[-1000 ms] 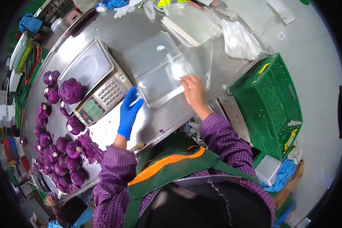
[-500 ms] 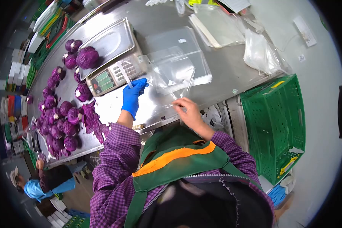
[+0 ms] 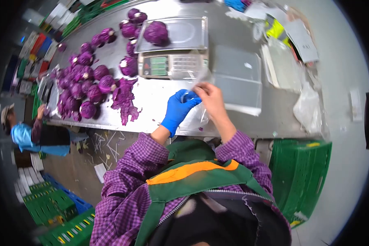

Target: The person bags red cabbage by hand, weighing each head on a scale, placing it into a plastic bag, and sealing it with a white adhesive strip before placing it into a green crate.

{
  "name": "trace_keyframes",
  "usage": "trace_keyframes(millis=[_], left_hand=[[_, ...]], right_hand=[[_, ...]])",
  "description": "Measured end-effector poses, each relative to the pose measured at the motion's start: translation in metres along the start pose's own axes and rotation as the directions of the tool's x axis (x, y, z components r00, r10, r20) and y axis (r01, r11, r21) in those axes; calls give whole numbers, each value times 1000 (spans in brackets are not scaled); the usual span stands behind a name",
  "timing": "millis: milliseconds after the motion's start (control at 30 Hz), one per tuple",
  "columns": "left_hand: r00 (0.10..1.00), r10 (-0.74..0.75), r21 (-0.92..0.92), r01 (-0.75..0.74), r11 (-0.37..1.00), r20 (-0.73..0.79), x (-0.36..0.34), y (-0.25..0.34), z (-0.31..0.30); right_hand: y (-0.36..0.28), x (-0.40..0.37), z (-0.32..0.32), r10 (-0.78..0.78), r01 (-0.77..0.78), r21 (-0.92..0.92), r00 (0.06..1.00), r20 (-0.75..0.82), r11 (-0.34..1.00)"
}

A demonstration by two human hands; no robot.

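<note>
My left hand (image 3: 177, 111), in a blue glove, pinches a clear plastic bag (image 3: 197, 117) in front of the scale. Close beside it, my bare right hand (image 3: 211, 100) grips the same bag near its upper edge, fingers bent together. Just beyond my hands stands a weighing scale (image 3: 153, 67), its keypad partly seen through the clear plastic. One red cabbage (image 3: 156, 33) rests on the scale's metal tray (image 3: 186, 35). A stack of flat clear bags (image 3: 238, 82) lies to the right of the scale.
Several red cabbages (image 3: 86, 86) are heaped on the metal table at left, beside loose purple leaves (image 3: 125, 100). More plastic bags (image 3: 285, 67) lie at right. A green crate (image 3: 297, 176) stands below the table's right end. Another person (image 3: 37, 133) is at far left.
My hands have come together on the bag, the right one rising towards the left. The view has turned, so the scale and cabbages appear shifted to the right.
</note>
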State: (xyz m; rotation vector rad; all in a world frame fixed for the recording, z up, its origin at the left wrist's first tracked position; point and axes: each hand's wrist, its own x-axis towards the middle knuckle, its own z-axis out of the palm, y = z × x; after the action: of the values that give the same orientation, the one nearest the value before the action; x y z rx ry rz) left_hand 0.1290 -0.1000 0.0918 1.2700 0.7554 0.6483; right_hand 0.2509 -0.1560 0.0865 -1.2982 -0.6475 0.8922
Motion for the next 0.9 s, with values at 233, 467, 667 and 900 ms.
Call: trace_keyframes(millis=[233,467,667,900], left_hand=[[997,53,53,-49,997,-63,-16,-8,-14],[941,333,117,-325,938,-54,-21,-24,58],[814,475,283,-568,773,335,-72,-2,24],[896,-193,-488,387,783,400,-39,-51,-11]], right_hand=[[-41,-29,-27,-393,105,-658,867,-307,746],[-31,-40,-16,-28,-13,-714,999,-45,700],[-52,-12,-14,173,-137,248,976,-132,959],[-121,-19,8,168,-419,593,887,431,688]])
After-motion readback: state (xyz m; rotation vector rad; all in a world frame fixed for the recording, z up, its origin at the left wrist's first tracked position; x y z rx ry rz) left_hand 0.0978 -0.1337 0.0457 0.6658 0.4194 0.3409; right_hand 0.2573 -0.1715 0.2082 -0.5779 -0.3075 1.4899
